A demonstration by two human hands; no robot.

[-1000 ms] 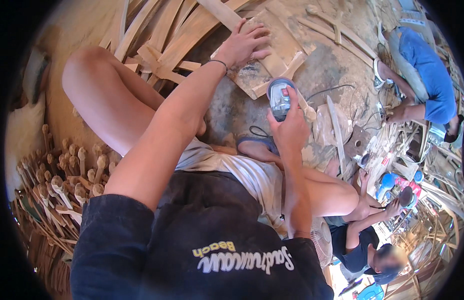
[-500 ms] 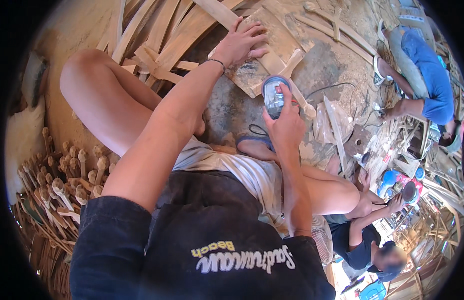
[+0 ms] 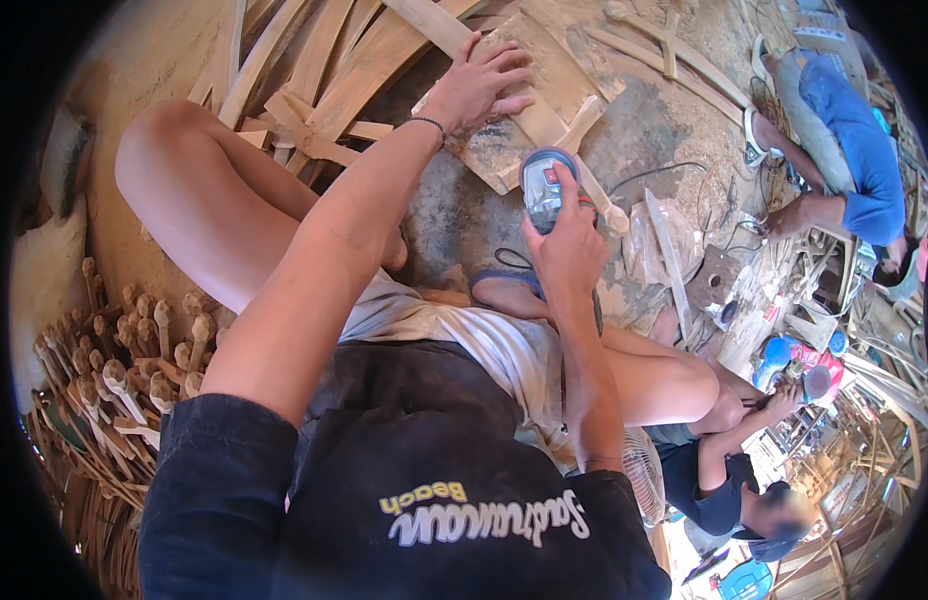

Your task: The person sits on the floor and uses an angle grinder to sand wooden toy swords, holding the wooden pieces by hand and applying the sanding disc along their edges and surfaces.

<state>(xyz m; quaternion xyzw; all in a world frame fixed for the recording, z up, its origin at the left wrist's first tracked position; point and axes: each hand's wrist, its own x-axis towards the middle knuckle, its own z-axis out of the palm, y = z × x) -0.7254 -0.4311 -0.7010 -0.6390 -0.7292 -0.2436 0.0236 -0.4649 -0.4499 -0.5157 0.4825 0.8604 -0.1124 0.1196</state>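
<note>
A long, pale sword-shaped piece of wood, with a crosspiece and a knobbed end, lies across a flat wooden board on the floor. My left hand rests on this wood with its fingers spread. In my right hand is a power sander, gripped by its body, with a round pad at its far end. The sander is right by the wood, near the crosspiece; whether the pad touches it I cannot tell. A dark cord loops below the sander, beside my foot.
Curved wooden pieces are heaped at the far left. Many knob-ended sticks stand bundled at left. Another cross-shaped piece lies far right. One co-worker in blue sits at right; another in black holds a round-disc tool.
My hands, the wood and the sander keep almost the same places; the view shifts slightly. At lower right, the co-worker's disc tool has tilted a little.
</note>
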